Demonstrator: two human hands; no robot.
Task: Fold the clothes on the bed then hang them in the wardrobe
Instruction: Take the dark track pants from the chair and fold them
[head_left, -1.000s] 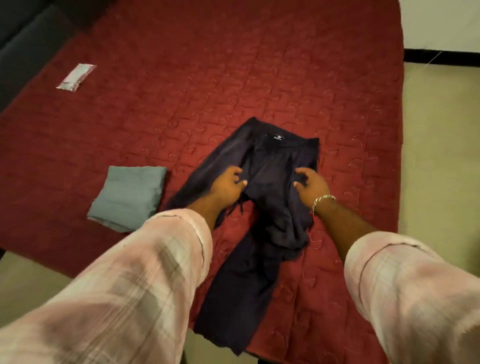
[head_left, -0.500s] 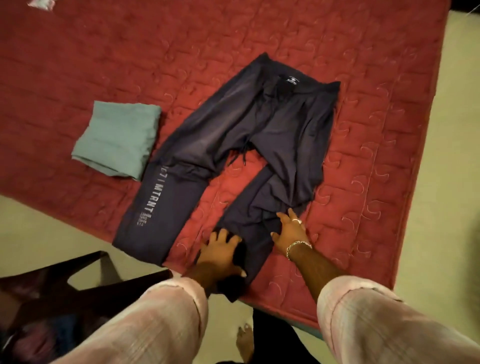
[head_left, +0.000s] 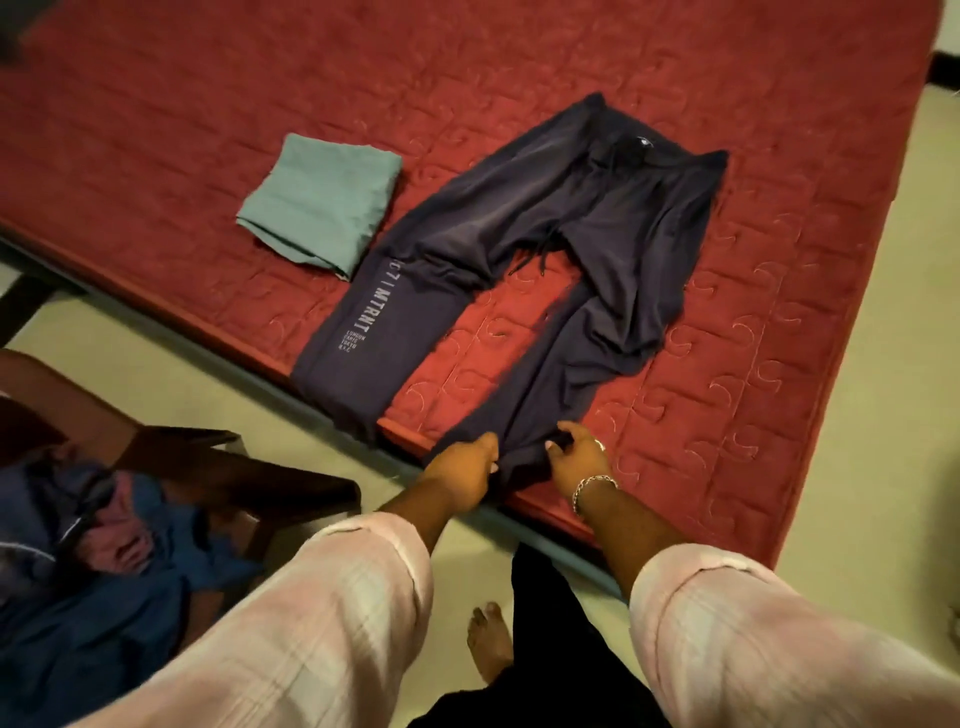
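Dark navy track pants (head_left: 597, 223) lie spread on the red quilted bed (head_left: 519, 62), waistband at the far side, legs toward me. The left leg bears white lettering and hangs over the bed's near edge. My left hand (head_left: 462, 475) and my right hand (head_left: 576, 454) both pinch the cuff of the right leg at the bed's near edge. A folded teal garment (head_left: 319, 200) rests on the bed to the left of the pants.
A dark wooden chair (head_left: 218, 467) at the lower left holds a heap of blue and pink clothes (head_left: 104, 561). Pale floor (head_left: 914, 467) lies to the right of the bed. My bare foot (head_left: 488, 644) stands just in front of the bed edge.
My hands slid down from the pants' waist area along the right leg to its cuff at the bed edge, and the leg is now drawn out straighter. The view tilted down, revealing the chair.
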